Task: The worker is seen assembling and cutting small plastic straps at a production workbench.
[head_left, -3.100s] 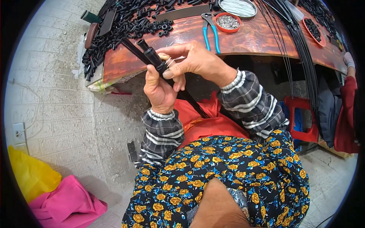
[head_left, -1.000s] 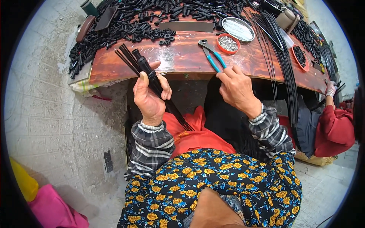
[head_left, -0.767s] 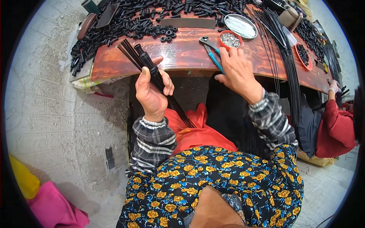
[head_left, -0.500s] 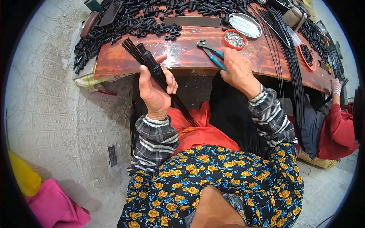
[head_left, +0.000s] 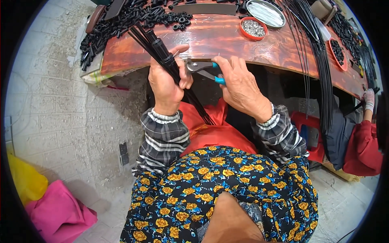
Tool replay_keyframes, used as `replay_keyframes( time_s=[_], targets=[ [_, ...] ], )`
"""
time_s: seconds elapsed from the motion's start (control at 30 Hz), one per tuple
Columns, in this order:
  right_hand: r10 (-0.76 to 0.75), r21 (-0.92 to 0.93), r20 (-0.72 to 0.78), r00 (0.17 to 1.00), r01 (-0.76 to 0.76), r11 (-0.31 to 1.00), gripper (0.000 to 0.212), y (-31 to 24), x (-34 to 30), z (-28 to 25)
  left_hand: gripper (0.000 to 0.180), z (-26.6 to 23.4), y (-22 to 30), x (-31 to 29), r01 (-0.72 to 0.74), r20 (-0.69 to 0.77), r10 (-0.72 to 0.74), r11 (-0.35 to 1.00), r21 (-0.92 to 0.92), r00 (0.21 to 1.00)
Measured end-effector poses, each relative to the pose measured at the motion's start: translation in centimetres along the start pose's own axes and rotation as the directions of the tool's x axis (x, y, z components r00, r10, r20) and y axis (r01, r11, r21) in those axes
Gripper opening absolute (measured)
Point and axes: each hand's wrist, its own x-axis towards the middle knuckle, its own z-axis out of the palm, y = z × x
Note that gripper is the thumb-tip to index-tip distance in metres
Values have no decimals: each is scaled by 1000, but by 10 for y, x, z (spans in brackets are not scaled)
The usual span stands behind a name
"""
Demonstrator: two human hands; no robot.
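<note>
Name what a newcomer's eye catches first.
Probably the turquoise-handled pliers in the right hand, their head close to the left hand, which grips a bundle of thin black rods. Then black parts heaped on the table, far left, and right of them a red dish of silvery bits.

The scene is viewed from the wearer's head, through the left of two side-by-side fisheye cameras. The lens is aimed down and forward: the flowered garment (head_left: 219,172) is seen from close above, along the bottom, the left hand (head_left: 165,83) and right hand (head_left: 243,86) are framed above the middle, and the wooden table (head_left: 219,34) is cut off by the top. A red sleeve (head_left: 362,146) is taken in at the far right, and the corners are blacked out.
</note>
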Motion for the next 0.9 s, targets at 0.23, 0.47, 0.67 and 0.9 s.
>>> replay_keyframes(
  time_s=[0.23, 0.47, 0.67, 0.9],
  targets=[
    [-91, -214, -158, 983, 55, 975, 60, 3, 11, 2, 70, 10, -5, -2, 10, -18, -10, 1000, 5, 1000],
    [-158, -317, -260, 953, 70, 946, 41, 13, 20, -16, 73, 13, -8, -2, -7, 2, 7, 999, 32, 1000],
    [-379, -275, -57, 923, 351, 895, 32, 36, 41, -61, 84, 23, -12, -9, -64, 10, 64, 998, -26, 998],
    [-207, 357, 934, 291, -729, 584, 42, 42, 43, -76, 38, 21, -16, -16, -135, 249, 110, 987, 87, 962]
  ],
)
